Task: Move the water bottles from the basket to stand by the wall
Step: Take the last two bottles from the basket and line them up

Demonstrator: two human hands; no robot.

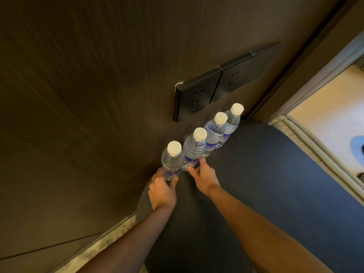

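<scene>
Several clear water bottles with white caps and blue labels stand upright in a row along the dark wood wall (pixel 98 95). The nearest bottle (pixel 171 160) is gripped low by my left hand (pixel 162 189). My right hand (pixel 203 174) has its fingers spread, fingertips touching the base of the second bottle (pixel 194 148). Two more bottles (pixel 214 133) (pixel 233 120) stand further along the wall. The basket is out of view.
A black socket panel (pixel 199 95) is set in the wall just above the bottles. They stand on a dark round surface (pixel 246 164). A padded light-coloured edge (pixel 315 146) lies to the right, and a marbled strip (pixel 102 241) runs at lower left.
</scene>
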